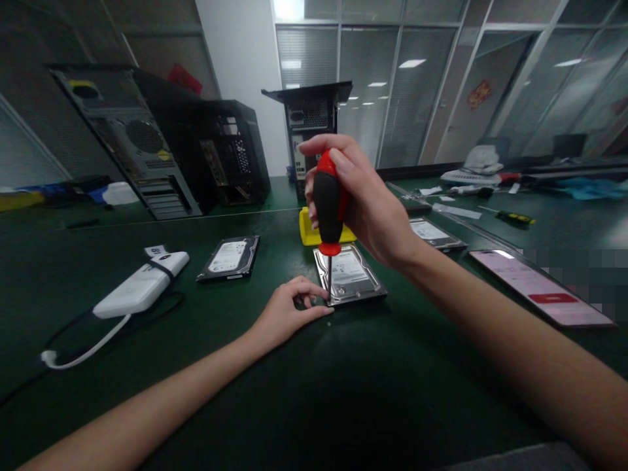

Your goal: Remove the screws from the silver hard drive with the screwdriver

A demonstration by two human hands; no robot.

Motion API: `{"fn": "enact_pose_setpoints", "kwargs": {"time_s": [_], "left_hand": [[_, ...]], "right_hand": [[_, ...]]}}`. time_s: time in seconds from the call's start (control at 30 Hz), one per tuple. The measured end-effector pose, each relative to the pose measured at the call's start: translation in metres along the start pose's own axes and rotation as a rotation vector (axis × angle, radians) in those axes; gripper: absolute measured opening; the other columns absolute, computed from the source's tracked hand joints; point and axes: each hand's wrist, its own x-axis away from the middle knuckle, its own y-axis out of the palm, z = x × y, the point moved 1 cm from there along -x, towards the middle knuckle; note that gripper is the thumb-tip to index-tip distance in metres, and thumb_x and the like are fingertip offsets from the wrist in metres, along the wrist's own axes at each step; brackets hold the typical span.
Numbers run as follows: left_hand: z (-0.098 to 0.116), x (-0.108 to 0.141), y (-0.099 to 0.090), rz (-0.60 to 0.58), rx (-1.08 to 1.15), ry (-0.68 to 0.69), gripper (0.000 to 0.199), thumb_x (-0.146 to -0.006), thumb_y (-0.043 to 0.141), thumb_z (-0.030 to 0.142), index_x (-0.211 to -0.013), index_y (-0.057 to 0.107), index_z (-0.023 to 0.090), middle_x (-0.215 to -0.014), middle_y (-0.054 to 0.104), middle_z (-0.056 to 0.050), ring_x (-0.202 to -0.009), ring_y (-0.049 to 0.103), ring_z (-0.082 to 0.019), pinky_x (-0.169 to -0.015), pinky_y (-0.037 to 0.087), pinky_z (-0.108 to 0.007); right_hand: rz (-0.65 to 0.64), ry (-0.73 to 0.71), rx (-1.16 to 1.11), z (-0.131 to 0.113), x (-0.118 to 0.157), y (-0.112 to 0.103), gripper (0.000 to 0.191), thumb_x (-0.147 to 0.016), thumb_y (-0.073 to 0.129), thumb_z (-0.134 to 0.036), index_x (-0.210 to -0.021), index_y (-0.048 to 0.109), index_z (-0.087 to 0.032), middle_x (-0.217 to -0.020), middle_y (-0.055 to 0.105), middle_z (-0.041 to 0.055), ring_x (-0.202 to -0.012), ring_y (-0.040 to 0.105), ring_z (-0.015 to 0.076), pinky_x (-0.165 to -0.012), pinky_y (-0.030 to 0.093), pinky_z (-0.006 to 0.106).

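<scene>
A red and black screwdriver (pixel 328 196) stands nearly upright in my right hand (pixel 370 203), which is closed around its handle. Its thin shaft reaches down to the near left corner of a hard drive (pixel 354 275) lying flat on the green table. At that same corner, the thumb and fingers of my left hand (pixel 293 307) pinch the drive's edge, close beside the screwdriver's tip. The tip itself is too small to make out. Just behind the drive sits a yellow object (pixel 308 230), partly hidden by my right hand.
Another hard drive (pixel 229 257) lies to the left, and a third drive (pixel 434 232) behind my right forearm. A white power bank (pixel 142 284) with cables is at left, a phone (pixel 540 288) at right. Computer cases (pixel 181 157) stand behind; a yellow-black screwdriver (pixel 513 217) lies far right.
</scene>
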Motion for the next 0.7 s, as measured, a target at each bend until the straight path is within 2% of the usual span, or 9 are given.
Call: {"fn": "enact_pose_setpoints", "kwargs": {"time_s": [0.1, 0.27, 0.43, 0.7], "left_hand": [[0.0014, -0.0009, 0.0006, -0.001, 0.011, -0.005, 0.018, -0.073, 0.070, 0.029, -0.083, 0.069, 0.015, -0.081, 0.052, 0.000, -0.065, 0.048, -0.012, -0.063, 0.040, -0.024], [0.0022, -0.0011, 0.0003, 0.002, 0.022, -0.012, 0.019, -0.073, 0.071, 0.029, -0.085, 0.068, 0.015, -0.082, 0.053, 0.000, -0.065, 0.047, -0.012, -0.063, 0.039, -0.025], [0.0008, -0.0007, 0.0002, 0.007, 0.012, -0.010, 0.020, -0.072, 0.071, 0.031, -0.083, 0.068, 0.015, -0.083, 0.054, 0.000, -0.065, 0.048, -0.012, -0.062, 0.039, -0.025], [0.0011, -0.0022, 0.0020, 0.002, 0.008, -0.012, 0.019, -0.072, 0.070, 0.031, -0.082, 0.068, 0.015, -0.082, 0.054, 0.000, -0.065, 0.048, -0.012, -0.062, 0.039, -0.025]], "right_hand": [[-0.006, -0.007, 0.028, 0.0004, -0.0011, -0.0020, 0.020, -0.093, 0.041, -0.034, -0.107, 0.049, -0.022, -0.088, 0.051, -0.0027, -0.072, 0.055, 0.0061, -0.069, 0.048, 0.019], [-0.001, -0.028, 0.009, 0.0033, -0.0042, -0.0037, 0.017, -0.090, 0.048, -0.033, -0.102, 0.047, -0.021, -0.089, 0.052, -0.0015, -0.073, 0.057, 0.0072, -0.068, 0.052, 0.021], [-0.093, -0.070, -0.057, 0.0057, -0.0035, -0.0031, 0.023, -0.086, 0.054, -0.033, -0.103, 0.044, -0.021, -0.087, 0.054, -0.0019, -0.071, 0.058, 0.0090, -0.067, 0.053, 0.024], [0.014, 0.017, -0.008, 0.0021, 0.0003, 0.0024, 0.017, -0.087, 0.051, -0.032, -0.101, 0.046, -0.024, -0.080, 0.050, -0.0029, -0.066, 0.053, 0.0093, -0.062, 0.049, 0.022]]}}
